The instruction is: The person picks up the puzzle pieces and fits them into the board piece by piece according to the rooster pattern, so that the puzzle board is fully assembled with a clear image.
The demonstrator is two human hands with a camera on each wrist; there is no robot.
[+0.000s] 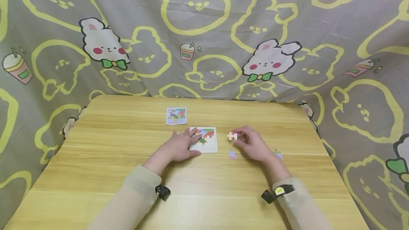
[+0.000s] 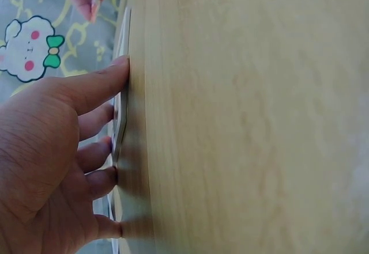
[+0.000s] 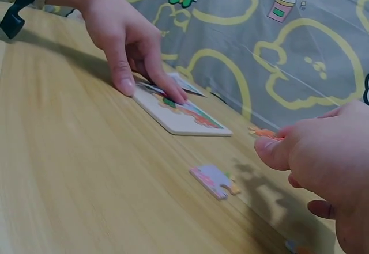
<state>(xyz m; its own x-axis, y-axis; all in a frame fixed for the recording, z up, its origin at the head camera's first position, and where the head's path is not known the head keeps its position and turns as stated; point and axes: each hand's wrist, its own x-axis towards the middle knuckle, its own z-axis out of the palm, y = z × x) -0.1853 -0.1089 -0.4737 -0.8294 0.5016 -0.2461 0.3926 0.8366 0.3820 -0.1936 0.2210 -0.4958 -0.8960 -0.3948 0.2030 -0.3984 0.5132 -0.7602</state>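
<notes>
A white-framed jigsaw board [image 1: 209,148] lies on the table, partly filled with a bird picture. My left hand [image 1: 179,147] rests on its left side with the fingers spread over the pieces, hiding part of them; the thumb touches the near edge. To the right of the board, my right hand [image 1: 255,145] pinches a pinkish-orange puzzle piece [image 1: 232,136] between thumb and fingers, held just above the table. Below that piece lies a lilac-and-pink puzzle piece [image 1: 233,154], also plain in the right wrist view. Another puzzle piece [image 1: 279,154] is partly covered by the right forearm.
Behind the board lies a small square picture card [image 1: 176,116] showing a bird. The wooden table [image 1: 204,194] ends at a patterned curtain [image 1: 211,17] that hangs behind it and along both sides.
</notes>
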